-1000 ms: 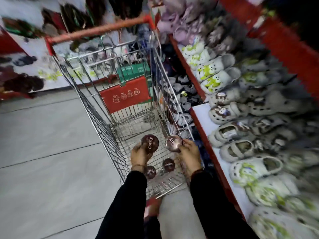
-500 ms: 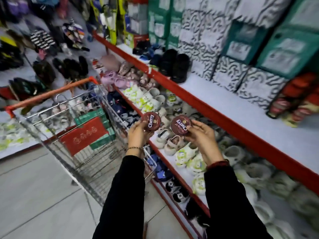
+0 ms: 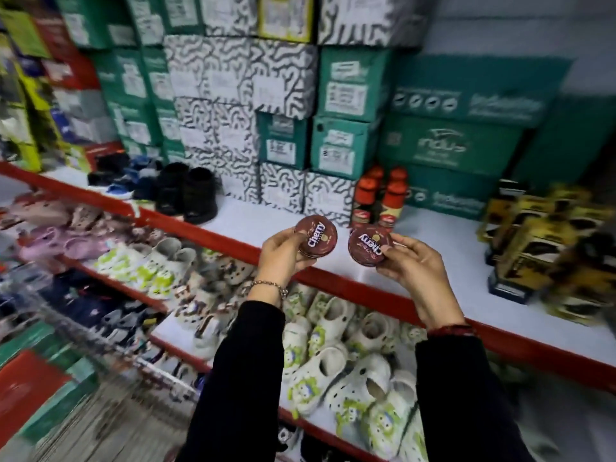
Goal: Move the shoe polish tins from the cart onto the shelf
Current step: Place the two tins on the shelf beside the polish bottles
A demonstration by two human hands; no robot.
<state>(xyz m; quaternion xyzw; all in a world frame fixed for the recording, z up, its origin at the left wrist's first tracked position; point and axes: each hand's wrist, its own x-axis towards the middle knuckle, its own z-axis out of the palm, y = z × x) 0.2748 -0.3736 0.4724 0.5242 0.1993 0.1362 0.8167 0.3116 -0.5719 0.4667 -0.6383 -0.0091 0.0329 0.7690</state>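
At the centre of the frame two round maroon shoe polish tins are held up, one per hand: the left hand (image 3: 283, 253) is clamped around the left tin (image 3: 316, 239), and the right hand (image 3: 411, 266) pinches the right tin (image 3: 369, 248) by its edge. Both tins face the camera, lids reading "Cherry", just in front of the red front edge of the white shelf (image 3: 266, 225). On that shelf, behind the tins, stand four red-capped polish bottles (image 3: 380, 201); at the left a pair of black boots (image 3: 188, 191); at the right blurred yellow-and-black packs (image 3: 540, 248). Stacked shoeboxes (image 3: 283, 95), green and black-and-white patterned, fill the upper frame. White clogs (image 3: 350, 368) crowd the lower tier. The cart (image 3: 76, 378) is a blur at lower left.
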